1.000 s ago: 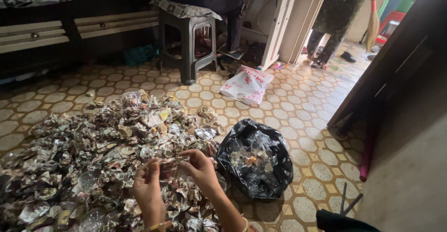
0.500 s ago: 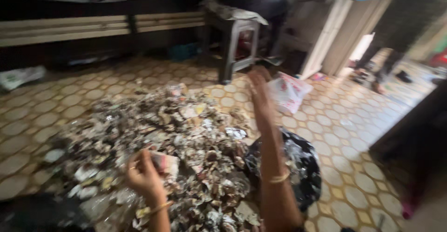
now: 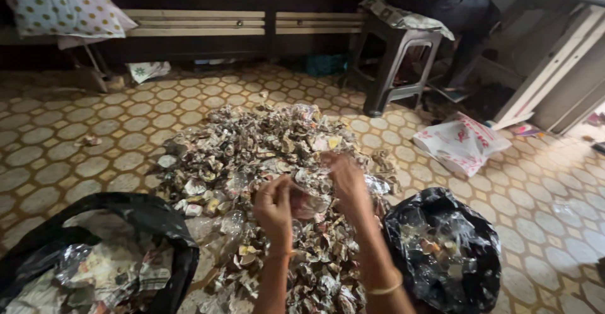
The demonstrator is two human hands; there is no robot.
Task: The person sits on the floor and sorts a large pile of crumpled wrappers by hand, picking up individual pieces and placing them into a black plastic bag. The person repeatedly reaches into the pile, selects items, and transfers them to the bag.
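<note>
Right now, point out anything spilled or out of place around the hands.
A big heap of crumpled wrappers lies loose across the tiled floor; one scrap sits apart from it. The left hand and right hand pinch one wrapper together.

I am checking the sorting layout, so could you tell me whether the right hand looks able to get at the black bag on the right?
Probably yes: the right hand hovers over the wrapper pile, the black bag lies open beside that forearm, and nothing lies between them.
</note>
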